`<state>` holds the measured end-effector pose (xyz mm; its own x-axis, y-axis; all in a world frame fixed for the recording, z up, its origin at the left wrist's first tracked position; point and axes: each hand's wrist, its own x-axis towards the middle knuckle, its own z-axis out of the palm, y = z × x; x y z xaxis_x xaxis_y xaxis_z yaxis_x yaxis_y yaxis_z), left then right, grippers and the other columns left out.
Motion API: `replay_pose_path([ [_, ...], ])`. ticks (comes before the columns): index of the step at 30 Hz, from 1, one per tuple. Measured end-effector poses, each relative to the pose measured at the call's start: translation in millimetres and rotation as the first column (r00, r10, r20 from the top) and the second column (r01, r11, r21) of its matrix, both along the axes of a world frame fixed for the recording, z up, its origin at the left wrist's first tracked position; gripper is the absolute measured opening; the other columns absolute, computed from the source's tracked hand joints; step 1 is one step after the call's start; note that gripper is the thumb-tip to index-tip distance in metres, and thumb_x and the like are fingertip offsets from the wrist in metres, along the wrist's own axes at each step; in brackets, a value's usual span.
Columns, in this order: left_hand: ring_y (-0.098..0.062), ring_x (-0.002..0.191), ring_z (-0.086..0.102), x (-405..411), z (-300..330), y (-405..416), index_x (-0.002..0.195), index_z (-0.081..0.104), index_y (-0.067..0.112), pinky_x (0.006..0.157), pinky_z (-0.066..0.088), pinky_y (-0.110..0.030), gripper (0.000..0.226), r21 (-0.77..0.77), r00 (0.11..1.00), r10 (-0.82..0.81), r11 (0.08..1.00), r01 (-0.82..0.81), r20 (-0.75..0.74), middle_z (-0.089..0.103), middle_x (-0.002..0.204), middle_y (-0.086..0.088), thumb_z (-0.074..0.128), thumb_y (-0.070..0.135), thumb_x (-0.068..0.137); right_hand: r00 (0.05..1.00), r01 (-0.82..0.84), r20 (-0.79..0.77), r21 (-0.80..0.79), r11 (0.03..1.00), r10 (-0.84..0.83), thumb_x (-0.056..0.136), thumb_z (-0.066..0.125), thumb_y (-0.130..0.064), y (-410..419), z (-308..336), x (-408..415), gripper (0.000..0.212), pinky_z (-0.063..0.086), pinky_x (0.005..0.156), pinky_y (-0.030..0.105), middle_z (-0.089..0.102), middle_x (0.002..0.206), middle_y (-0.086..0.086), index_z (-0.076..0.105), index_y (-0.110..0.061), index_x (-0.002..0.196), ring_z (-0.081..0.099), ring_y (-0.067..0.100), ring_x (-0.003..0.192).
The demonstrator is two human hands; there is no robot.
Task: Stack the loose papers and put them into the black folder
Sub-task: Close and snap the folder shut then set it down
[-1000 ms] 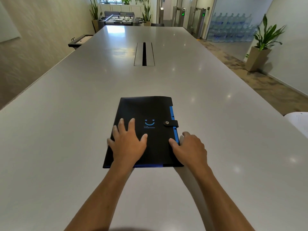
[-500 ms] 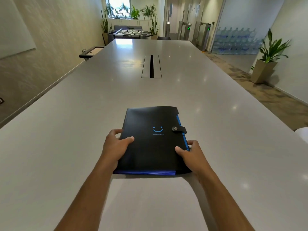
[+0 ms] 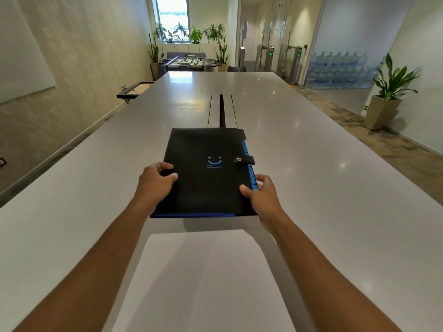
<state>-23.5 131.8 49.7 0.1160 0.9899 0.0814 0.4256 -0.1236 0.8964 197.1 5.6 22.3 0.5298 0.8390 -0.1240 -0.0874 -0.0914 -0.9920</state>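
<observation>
Left hand (image 3: 155, 179) and right hand (image 3: 260, 194) grip the closed, snapped black folder (image 3: 206, 178) by its sides, raised off the tabletop (image 3: 335, 188); white paper (image 3: 201, 279) lies beneath, nearer the person, judged not yet filed.

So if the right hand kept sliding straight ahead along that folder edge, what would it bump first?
Probably the snap strap on the black folder, just ahead of the right hand. Beyond it, the table looks free.
</observation>
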Motion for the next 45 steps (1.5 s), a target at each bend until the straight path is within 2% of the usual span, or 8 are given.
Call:
replay_pose_path([
  [5,-0.022,0.091,0.058,2.7,2.3,71.2,0.097,0.062,0.021,0.077,0.044,-0.032,0.017,0.053,0.983,-0.019,0.998,0.029,-0.181,0.061,0.102,-0.003,0.071,0.025,0.083,0.999,0.034,-0.007,-0.006,0.999,-0.034,0.087,0.066,-0.018,78.0,-17.2,0.2,0.037,0.058,0.078,0.035,0.058,0.109,0.003,0.042,-0.024,0.115,0.064,0.018,0.094],
  [9,-0.024,0.091,0.057,5.1,-7.5,120.5,0.089,0.064,0.020,0.076,0.041,-0.031,0.012,0.055,0.970,-0.012,0.998,0.027,-0.243,0.063,0.099,-0.005,0.073,0.022,0.081,0.998,0.052,0.030,-0.050,0.997,-0.051,0.087,0.065,-0.019,134.4,-29.7,3.2,0.037,0.047,0.062,0.020,0.055,0.106,0.000,0.040,-0.024,0.113,0.059,0.010,0.085],
  [15,-0.024,0.094,0.056,8.2,-37.6,172.9,0.096,0.065,0.015,0.077,0.041,-0.031,0.012,0.070,0.943,-0.036,0.996,0.063,-0.330,0.062,0.103,-0.007,0.069,0.020,0.086,0.960,0.081,0.272,-0.066,0.995,-0.060,0.086,0.065,-0.019,192.3,-50.4,4.4,0.048,0.051,0.067,0.024,0.058,0.118,0.011,0.037,-0.022,0.125,0.059,0.020,0.095],
  [21,-0.035,0.109,0.055,9.4,-64.1,203.5,0.112,0.065,0.016,0.089,0.043,-0.039,0.022,0.144,0.865,-0.041,0.981,0.130,-0.501,0.063,0.121,-0.017,0.061,0.020,0.091,0.630,0.219,0.773,-0.083,0.972,-0.075,0.090,0.059,-0.034,214.4,-61.3,-7.6,0.032,0.051,0.081,0.032,0.060,0.110,0.006,0.060,-0.017,0.118,0.060,0.020,0.096],
  [27,-0.039,0.112,0.044,8.2,-69.5,215.4,0.127,0.055,0.034,0.088,0.040,-0.047,0.033,0.150,0.628,0.042,0.981,0.120,-0.777,0.056,0.124,-0.016,0.040,0.039,0.098,0.382,0.239,0.924,-0.070,0.968,-0.028,0.093,0.049,-0.038,219.9,-68.7,-7.3,0.029,0.041,0.081,0.033,0.059,0.105,0.006,0.065,-0.018,0.107,0.049,0.020,0.096],
  [31,-0.039,0.118,0.040,10.5,-68.4,209.5,0.136,0.049,0.036,0.095,0.036,-0.048,0.039,0.098,0.617,0.028,0.992,0.081,-0.787,0.051,0.134,-0.015,0.033,0.041,0.101,0.371,0.220,0.929,-0.106,0.970,0.018,0.094,0.044,-0.041,217.2,-68.6,-8.1,0.031,0.036,0.084,0.036,0.058,0.109,0.005,0.064,-0.020,0.107,0.046,0.021,0.100],
  [38,-0.034,0.093,0.058,16.1,-81.5,149.1,0.098,0.069,0.011,0.080,0.046,-0.046,0.021,0.519,0.790,0.278,0.853,0.059,-0.547,0.067,0.105,-0.013,0.056,0.026,0.093,0.366,0.173,0.922,0.068,0.983,-0.128,0.095,0.045,-0.038,191.4,-67.7,-16.6,0.034,0.042,0.084,0.035,0.065,0.109,0.003,0.064,-0.015,0.110,0.055,0.020,0.100],
  [45,-0.023,0.144,0.024,30.4,-106.1,135.9,0.143,0.042,0.019,0.116,0.008,-0.052,0.059,0.304,0.719,0.079,0.934,0.190,-0.691,0.038,0.152,-0.004,0.033,0.054,0.096,0.248,0.020,0.965,-0.093,0.995,0.085,0.097,0.037,-0.037,177.7,-78.5,-24.8,0.045,0.036,0.105,0.041,0.062,0.128,0.008,0.059,-0.010,0.126,0.052,0.024,0.123],
])
